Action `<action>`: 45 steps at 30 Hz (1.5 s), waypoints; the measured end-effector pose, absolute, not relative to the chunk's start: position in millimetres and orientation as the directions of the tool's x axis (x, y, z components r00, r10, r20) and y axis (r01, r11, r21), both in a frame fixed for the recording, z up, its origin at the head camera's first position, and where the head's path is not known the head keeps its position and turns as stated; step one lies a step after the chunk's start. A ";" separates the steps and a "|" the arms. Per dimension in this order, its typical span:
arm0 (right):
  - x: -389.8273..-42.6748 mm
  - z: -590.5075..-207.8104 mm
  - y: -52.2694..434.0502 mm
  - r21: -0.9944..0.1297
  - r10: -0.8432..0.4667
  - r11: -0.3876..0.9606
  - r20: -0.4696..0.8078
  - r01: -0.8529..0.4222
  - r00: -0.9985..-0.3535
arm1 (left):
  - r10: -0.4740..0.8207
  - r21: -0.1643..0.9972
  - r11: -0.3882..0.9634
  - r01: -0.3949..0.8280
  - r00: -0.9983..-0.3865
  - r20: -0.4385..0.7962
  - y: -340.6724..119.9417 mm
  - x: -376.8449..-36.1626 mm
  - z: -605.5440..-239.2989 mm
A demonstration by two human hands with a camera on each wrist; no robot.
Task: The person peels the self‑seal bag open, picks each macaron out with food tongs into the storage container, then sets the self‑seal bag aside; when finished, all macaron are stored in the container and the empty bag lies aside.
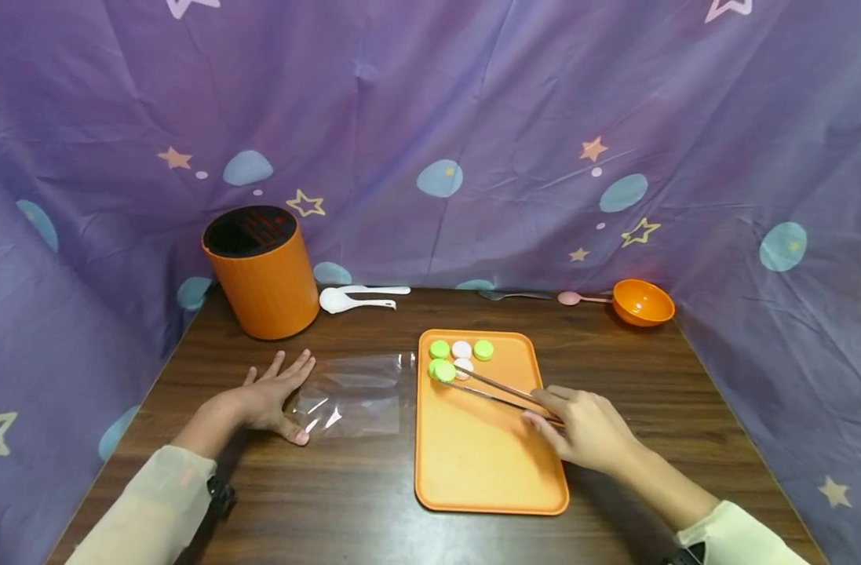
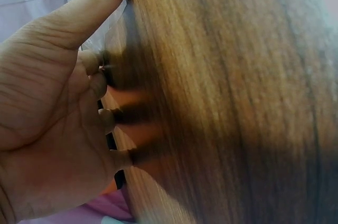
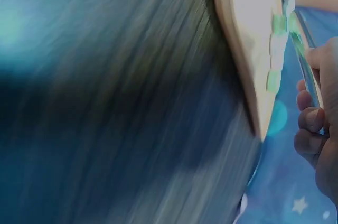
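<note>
My left hand [image 1: 269, 399] rests with spread fingers at the left edge of a clear plastic bag [image 1: 365, 404], which lies flat on the table. In the left wrist view its fingertips meet the wood. My right hand [image 1: 591, 428] holds long metal tongs [image 1: 497, 385] over an orange tray [image 1: 487, 471]. At the tips of the tongs is a green disc [image 1: 445, 371], partly covering another green one beside it. More green and white discs, among them a white disc [image 1: 461, 350], sit in the tray's far left part.
An orange knife block [image 1: 264, 278] stands at the back left, beside white spoons [image 1: 359, 302]. Along the back lie a fork [image 1: 515, 296] and a pink spoon [image 1: 578, 298], near an orange bowl [image 1: 642, 304]. A purple curtain [image 1: 373, 118] hangs behind the table.
</note>
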State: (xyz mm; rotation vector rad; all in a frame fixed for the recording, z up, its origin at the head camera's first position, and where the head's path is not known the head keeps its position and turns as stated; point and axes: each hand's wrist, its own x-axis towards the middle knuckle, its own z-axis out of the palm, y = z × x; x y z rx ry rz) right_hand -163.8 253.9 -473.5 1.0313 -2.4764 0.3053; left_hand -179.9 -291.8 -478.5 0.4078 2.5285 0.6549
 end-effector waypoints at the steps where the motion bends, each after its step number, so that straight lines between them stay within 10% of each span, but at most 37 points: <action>1: -162.8 -473.5 258.6 -0.039 -0.611 0.703 0.477 -0.710 -0.632 | 0.400 0.525 0.836 0.161 -0.833 -0.381 -292.0 -179.7 -477.8; 31: -146.3 -482.6 315.2 -0.073 -0.443 0.844 0.465 -0.532 -0.766 | 0.388 0.458 0.868 0.194 -0.841 -0.378 -283.9 -182.5 -458.1; 45: -143.8 -490.4 347.8 -0.251 0.055 0.968 0.235 -0.006 -0.970 | 0.378 0.474 0.859 0.195 -0.865 -0.329 -295.5 -184.1 -469.0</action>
